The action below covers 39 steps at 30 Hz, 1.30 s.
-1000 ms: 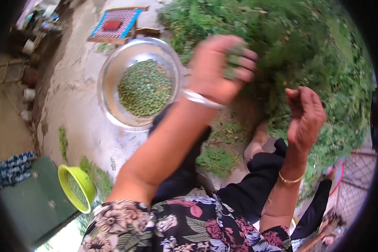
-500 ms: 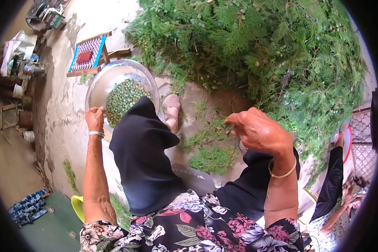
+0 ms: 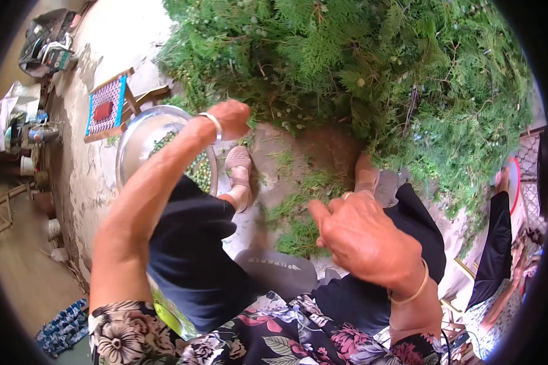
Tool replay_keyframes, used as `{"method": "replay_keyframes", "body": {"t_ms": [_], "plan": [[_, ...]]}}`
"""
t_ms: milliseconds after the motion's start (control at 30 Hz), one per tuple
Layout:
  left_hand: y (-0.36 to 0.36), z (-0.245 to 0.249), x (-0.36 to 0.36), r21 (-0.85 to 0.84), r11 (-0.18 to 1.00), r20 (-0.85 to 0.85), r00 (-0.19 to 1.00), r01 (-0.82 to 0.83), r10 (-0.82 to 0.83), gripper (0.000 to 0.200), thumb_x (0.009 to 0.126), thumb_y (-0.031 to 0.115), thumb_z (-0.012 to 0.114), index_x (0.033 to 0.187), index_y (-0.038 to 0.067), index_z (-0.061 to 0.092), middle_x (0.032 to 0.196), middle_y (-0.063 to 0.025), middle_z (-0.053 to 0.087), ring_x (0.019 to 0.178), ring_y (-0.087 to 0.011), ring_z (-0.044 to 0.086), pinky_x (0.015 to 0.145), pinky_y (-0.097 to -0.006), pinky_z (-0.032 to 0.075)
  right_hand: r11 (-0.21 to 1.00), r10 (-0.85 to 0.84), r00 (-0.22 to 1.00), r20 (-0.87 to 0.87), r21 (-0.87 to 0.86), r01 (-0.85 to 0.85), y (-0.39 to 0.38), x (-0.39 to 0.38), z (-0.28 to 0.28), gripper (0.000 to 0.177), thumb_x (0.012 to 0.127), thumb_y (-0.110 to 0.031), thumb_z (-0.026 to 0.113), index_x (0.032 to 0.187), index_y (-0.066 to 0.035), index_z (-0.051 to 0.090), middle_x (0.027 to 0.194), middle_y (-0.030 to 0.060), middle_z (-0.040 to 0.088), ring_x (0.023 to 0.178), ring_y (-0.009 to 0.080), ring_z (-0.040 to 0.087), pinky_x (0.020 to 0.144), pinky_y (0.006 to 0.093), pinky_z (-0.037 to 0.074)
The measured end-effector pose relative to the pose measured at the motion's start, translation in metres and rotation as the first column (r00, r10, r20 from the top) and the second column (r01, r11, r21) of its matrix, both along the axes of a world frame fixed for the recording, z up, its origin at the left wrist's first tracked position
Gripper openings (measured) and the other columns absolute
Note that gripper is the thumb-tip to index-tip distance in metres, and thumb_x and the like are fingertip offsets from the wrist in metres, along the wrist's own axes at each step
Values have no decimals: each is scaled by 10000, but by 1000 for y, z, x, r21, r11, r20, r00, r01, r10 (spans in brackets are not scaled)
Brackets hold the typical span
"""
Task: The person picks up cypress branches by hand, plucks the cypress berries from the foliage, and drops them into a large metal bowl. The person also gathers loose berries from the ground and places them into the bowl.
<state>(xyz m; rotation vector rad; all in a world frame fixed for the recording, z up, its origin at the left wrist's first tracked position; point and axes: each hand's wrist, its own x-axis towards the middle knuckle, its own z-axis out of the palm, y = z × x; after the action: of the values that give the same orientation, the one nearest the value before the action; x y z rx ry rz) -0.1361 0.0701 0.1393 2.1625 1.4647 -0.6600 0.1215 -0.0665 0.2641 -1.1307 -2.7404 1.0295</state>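
My left hand (image 3: 230,118) is closed above the ground between the metal basin and the pile of green conifer branches (image 3: 347,67). Anything inside its fingers is hidden. Small green cones (image 3: 201,170) lie in the wide shiny basin (image 3: 128,146), partly covered by my left forearm. Over my right knee, my right hand (image 3: 371,243) is curled with its thumb and fingers drawn together; what they hold, if anything, does not show. A few loose green sprigs (image 3: 301,234) lie on the ground between my feet, near this hand.
A low woven stool (image 3: 108,109) with a small red object on its seat stands beyond the basin. Another person's dark-clad leg (image 3: 492,243) and a red-rimmed container (image 3: 515,182) are at the right. Household clutter lines the left wall.
My left hand has moved from the basin's left rim across to its right, towards the branches. My right hand has dropped slightly closer to me. The view has shifted a little.
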Motion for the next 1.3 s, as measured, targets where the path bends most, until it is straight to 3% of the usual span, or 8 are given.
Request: {"method": "replay_keyframes", "body": {"t_ms": [200,433,533,667,800,1000,1100,1300], "plan": [[17,-162,30,-20,976,168,962,-215,215,414,733,190,654,1095,38,524,1127,-262,539,1028,-415,550,816,-435,496,998,10,994,113,68,-18,14,14,5,413,668,-70,570,1035,117,535,705,166,582,708,265,572,648,356,413],[57,-223,54,266,908,148,944,-324,294,678,698,141,687,1313,101,404,1409,-247,262,1214,-476,366,922,-514,431,991,38,982,184,-131,-14,36,11,0,460,717,-102,538,1130,99,520,832,201,561,854,336,560,805,412,421],[81,-265,52,95,974,-37,977,-206,211,580,687,165,694,1227,71,504,1374,-233,352,1258,-421,346,958,-545,380,986,27,989,148,-169,-1,37,9,0,474,715,-93,525,1145,105,510,832,211,558,852,346,560,817,413,418],[37,-308,47,177,944,188,951,-279,246,284,699,140,620,959,26,632,1005,-224,587,1172,-392,418,908,-501,402,985,0,986,169,-170,29,40,4,1,487,722,-104,577,1162,87,492,886,193,567,872,331,548,815,423,413],[-27,-295,47,333,874,373,901,-353,222,109,715,111,579,779,41,632,864,-242,572,812,-400,563,728,-453,481,990,63,986,156,-131,-43,40,-3,5,487,717,-78,523,1165,111,489,837,218,552,859,347,557,806,407,420],[-57,-211,40,105,858,367,821,-503,437,161,659,143,654,715,-7,637,679,-218,615,699,-353,602,666,-429,490,998,-55,969,240,13,53,22,-1,2,348,730,-58,531,1055,66,510,788,178,540,783,320,538,730,402,416],[-38,-161,29,-353,605,529,381,-714,758,187,622,97,729,631,-42,604,558,-84,588,587,-176,598,530,-338,478,980,-163,967,194,147,136,22,5,-5,191,738,-72,561,902,15,514,714,158,548,742,325,545,676,414,419],[-23,12,19,-541,704,783,32,-460,622,152,657,44,711,733,-29,601,628,7,541,556,-84,475,491,-253,369,911,-377,926,-17,176,373,43,3,7,140,755,-86,573,765,53,564,672,246,598,696,387,616,596,445,486]]}}
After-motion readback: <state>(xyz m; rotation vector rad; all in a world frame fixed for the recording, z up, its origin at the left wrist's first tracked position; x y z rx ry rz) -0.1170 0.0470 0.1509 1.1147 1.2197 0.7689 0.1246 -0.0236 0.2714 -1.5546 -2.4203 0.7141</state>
